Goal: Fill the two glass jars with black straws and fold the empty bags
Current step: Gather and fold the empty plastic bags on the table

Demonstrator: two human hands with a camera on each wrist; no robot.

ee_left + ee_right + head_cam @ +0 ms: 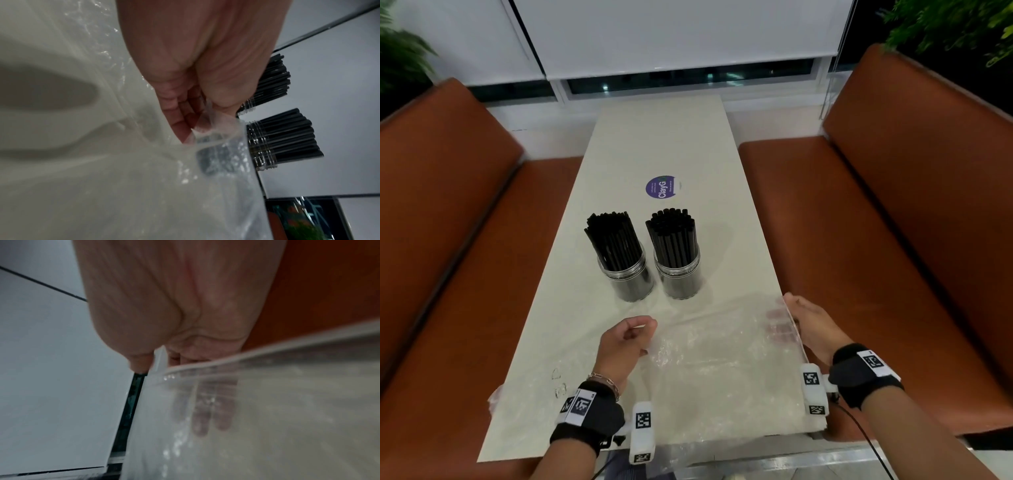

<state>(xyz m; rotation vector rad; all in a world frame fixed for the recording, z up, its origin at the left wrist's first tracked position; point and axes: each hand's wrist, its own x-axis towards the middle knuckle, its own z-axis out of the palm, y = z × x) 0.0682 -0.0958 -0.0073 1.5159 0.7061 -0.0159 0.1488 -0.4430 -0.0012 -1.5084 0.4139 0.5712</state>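
Left hand [628, 337] pinches the bag [719, 359] at its left edge, thumb against curled fingers. The bag lies spread over the worktop's [671, 137] near right part, between the hands. Right hand [806, 325] clamps its right edge at the worktop's right edge, fingers under the film. Two jars [631, 277] [678, 274], packed with straws [613, 236], stand mid-worktop beyond.

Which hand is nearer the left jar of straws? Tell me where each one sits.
Left. The left hand pinches the clear plastic bag just in front of the left jar of straws; the right hand holds the bag's far right edge.
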